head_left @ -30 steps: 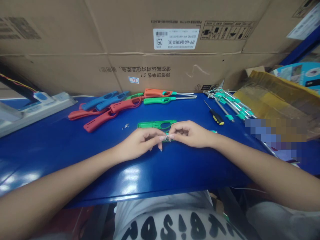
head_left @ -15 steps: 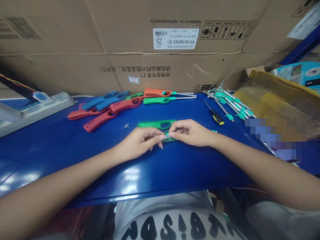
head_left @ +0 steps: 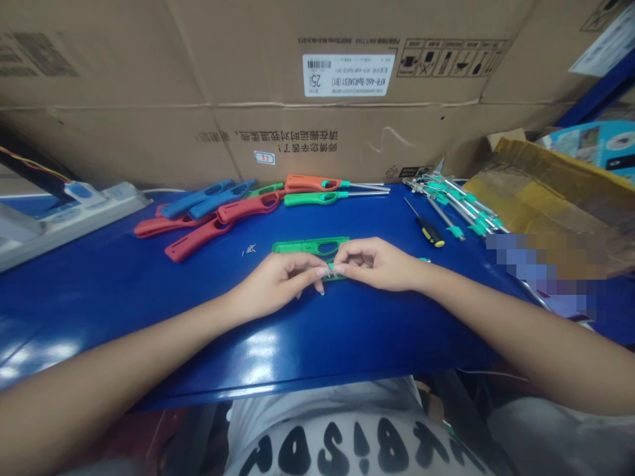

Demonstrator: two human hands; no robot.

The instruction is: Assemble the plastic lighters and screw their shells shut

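Both hands meet over the middle of the blue table. My left hand [head_left: 280, 284] pinches a small clear and teal part [head_left: 331, 268] between thumb and forefinger. From the other side, my right hand [head_left: 380, 264] is closed with its fingertips on the same part. A green lighter shell half [head_left: 302, 246] lies just behind the hands. Beneath the fingers is a second green shell half [head_left: 340, 277], mostly covered. Details of the small part are hidden by the fingertips.
Red lighter casings [head_left: 198, 239], blue casings [head_left: 198, 199] and an orange lighter [head_left: 307, 184] lie at the back. A screwdriver [head_left: 429, 231] and several metal tubes with teal pieces [head_left: 461, 205] are right. A power strip [head_left: 74, 218] stands left; a cardboard box [head_left: 248, 66] walls the back.
Hardly anything differs. My fingertips have shifted very slightly on the small part, and both hands remain in the same place.
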